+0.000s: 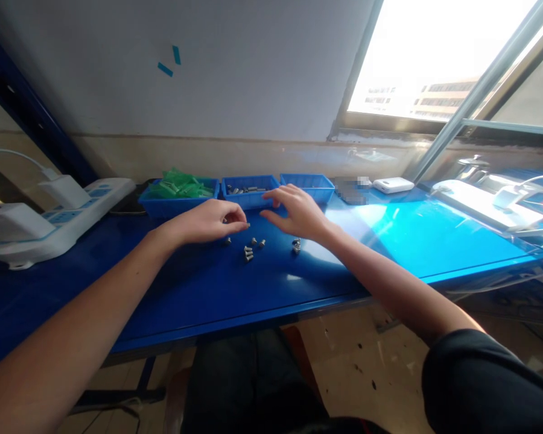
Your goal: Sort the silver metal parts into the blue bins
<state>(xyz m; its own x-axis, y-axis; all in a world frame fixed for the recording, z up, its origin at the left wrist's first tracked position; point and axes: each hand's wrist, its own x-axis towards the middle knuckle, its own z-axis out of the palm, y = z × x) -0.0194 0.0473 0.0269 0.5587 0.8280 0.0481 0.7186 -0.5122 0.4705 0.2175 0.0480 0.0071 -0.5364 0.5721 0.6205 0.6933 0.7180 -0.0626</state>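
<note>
Small silver metal screws (249, 257) lie loose on the glossy blue tabletop (185, 295), most of them nearer than the fingertips and between the two hands, with a tight cluster on the right, below the right hand (296, 211). They look short and shiny, with broad heads and stubby shanks, tipped at various angles. The left hand (210, 222) curls thumb and index finger close together; whether a piece is pinched there I cannot tell. The right hand is unclenched, thumb apart from its fingers, in front of a blue rectangular plastic bin (239, 199) containing small metal parts. Beside it, another blue plastic bin (174, 208) holds crinkled, translucent green plastic packets (181, 184).
</note>
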